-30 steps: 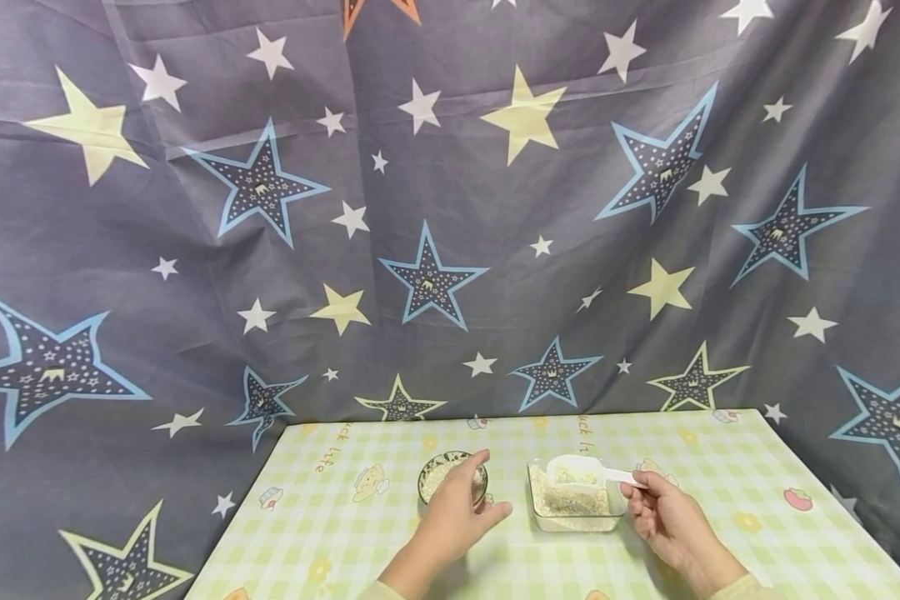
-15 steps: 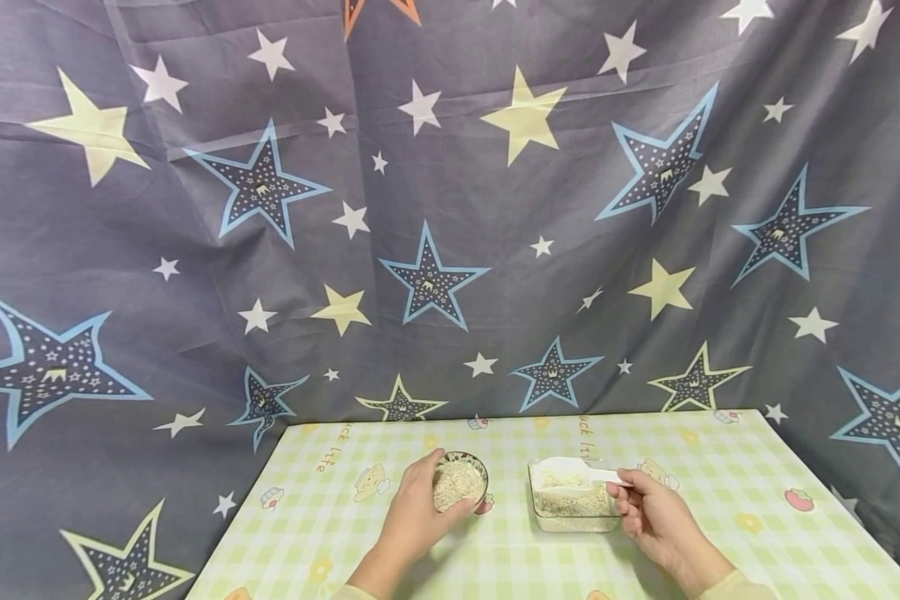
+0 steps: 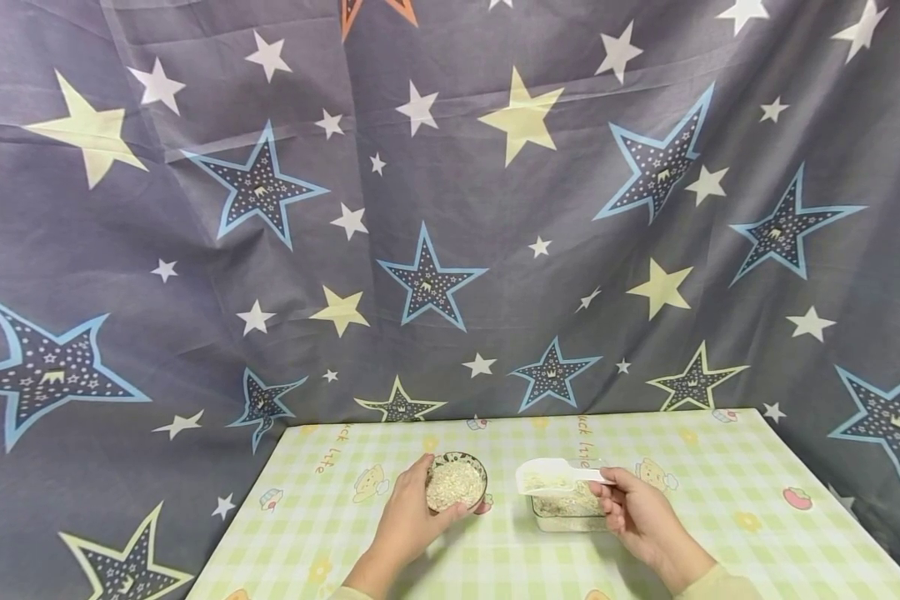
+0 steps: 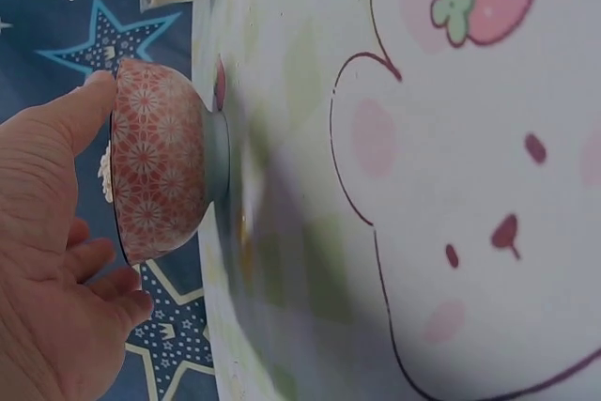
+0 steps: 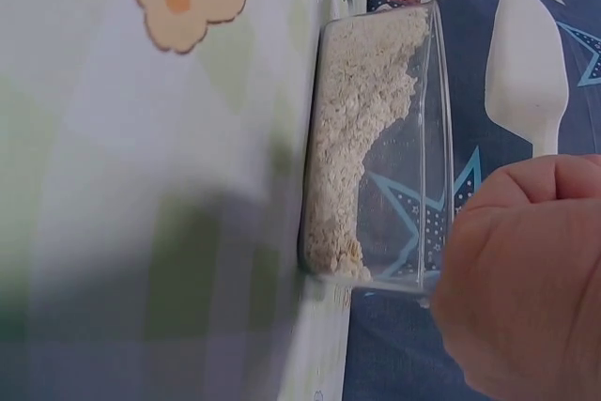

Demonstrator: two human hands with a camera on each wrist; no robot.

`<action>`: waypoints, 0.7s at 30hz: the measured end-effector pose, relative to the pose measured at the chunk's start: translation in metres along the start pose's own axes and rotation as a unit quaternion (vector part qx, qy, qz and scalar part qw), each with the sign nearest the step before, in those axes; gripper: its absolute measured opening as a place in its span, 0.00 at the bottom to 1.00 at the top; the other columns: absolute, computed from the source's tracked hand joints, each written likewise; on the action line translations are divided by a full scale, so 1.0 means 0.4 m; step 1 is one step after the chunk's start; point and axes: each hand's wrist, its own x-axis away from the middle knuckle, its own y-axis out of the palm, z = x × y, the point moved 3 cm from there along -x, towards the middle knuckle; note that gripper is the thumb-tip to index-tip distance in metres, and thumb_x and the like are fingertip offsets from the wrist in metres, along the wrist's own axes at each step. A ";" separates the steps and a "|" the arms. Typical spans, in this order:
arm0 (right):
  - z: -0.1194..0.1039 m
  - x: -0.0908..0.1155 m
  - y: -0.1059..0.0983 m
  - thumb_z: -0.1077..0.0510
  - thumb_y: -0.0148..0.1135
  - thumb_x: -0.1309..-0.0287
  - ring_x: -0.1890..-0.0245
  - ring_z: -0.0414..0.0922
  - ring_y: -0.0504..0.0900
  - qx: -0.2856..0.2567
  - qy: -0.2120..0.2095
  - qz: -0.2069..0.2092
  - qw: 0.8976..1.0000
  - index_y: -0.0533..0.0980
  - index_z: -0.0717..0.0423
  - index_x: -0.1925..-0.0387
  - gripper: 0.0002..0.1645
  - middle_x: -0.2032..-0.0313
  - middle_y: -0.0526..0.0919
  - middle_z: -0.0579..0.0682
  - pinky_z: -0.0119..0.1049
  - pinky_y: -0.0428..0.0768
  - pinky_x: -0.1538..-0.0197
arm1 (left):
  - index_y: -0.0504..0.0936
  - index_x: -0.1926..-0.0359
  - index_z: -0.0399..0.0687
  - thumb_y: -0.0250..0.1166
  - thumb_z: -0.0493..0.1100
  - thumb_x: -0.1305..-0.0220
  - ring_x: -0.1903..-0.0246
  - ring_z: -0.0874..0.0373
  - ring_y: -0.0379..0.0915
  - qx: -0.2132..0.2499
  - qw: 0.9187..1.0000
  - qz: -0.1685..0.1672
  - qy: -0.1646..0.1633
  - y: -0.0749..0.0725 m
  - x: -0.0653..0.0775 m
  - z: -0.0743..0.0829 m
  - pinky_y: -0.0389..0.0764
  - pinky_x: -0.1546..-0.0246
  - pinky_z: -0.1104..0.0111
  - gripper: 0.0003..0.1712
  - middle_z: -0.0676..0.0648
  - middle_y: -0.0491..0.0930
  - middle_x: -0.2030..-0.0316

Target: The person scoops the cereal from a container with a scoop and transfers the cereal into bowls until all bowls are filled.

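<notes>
My left hand (image 3: pixel 403 518) holds a small bowl by its rim, thumb on the near side and fingers on the left. The bowl (image 4: pixel 160 161) has a red-and-white patterned outside and stands upright on the table, filled with pale oat flakes (image 3: pixel 454 485). My right hand (image 3: pixel 643 523) grips the handle of a white plastic scoop (image 5: pixel 528 68). Flakes lie in the scoop, which is raised over the left end of a clear rectangular container (image 3: pixel 570 524). In the right wrist view, more flakes slope up one side of that container.
A green-and-white checked tablecloth (image 3: pixel 307 517) with cartoon prints covers the table. Behind it hangs a dark star-patterned curtain (image 3: pixel 450 367). The bowl and the container stand side by side with a short gap between them.
My left hand has moved from over the bowl to its left side and taken hold of the rim. My right hand has carried the scoop left, toward the bowl.
</notes>
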 end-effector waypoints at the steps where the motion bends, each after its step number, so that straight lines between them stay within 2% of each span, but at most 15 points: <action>1: 0.001 -0.001 0.002 0.54 0.44 0.16 0.79 0.26 0.76 0.001 0.000 0.000 1.000 0.72 0.50 0.57 0.11 0.70 0.86 0.37 0.17 0.70 0.80 | 0.66 0.22 0.37 0.81 0.64 0.44 0.32 0.35 0.75 -0.001 1.000 -0.002 0.000 0.000 0.000 0.000 0.81 0.34 0.40 0.60 0.33 0.78 0.33; 12: 0.017 -0.012 0.026 0.55 0.43 0.18 0.79 0.26 0.75 0.007 0.001 0.010 1.000 0.70 0.49 0.58 0.10 0.71 0.85 0.38 0.16 0.69 0.80 | 0.64 0.21 0.33 0.81 0.64 0.43 0.29 0.31 0.71 0.015 0.999 -0.031 -0.034 0.004 0.002 0.001 0.78 0.32 0.37 0.61 0.29 0.74 0.30; 18: 0.025 -0.017 0.042 0.54 0.44 0.17 0.79 0.26 0.74 0.008 0.002 0.006 1.000 0.67 0.50 0.49 0.06 0.71 0.84 0.37 0.16 0.69 0.80 | 0.64 0.22 0.32 0.80 0.65 0.43 0.30 0.31 0.72 0.011 0.999 -0.034 -0.033 0.007 0.002 -0.006 0.79 0.33 0.37 0.62 0.28 0.74 0.30; 21: 0.029 -0.023 0.051 0.54 0.45 0.17 0.79 0.26 0.75 0.005 0.004 0.003 1.000 0.66 0.49 0.49 0.05 0.71 0.85 0.37 0.16 0.69 0.80 | 0.62 0.21 0.32 0.80 0.66 0.44 0.30 0.29 0.72 0.005 0.999 -0.036 -0.031 0.010 0.002 -0.012 0.78 0.33 0.37 0.64 0.27 0.74 0.30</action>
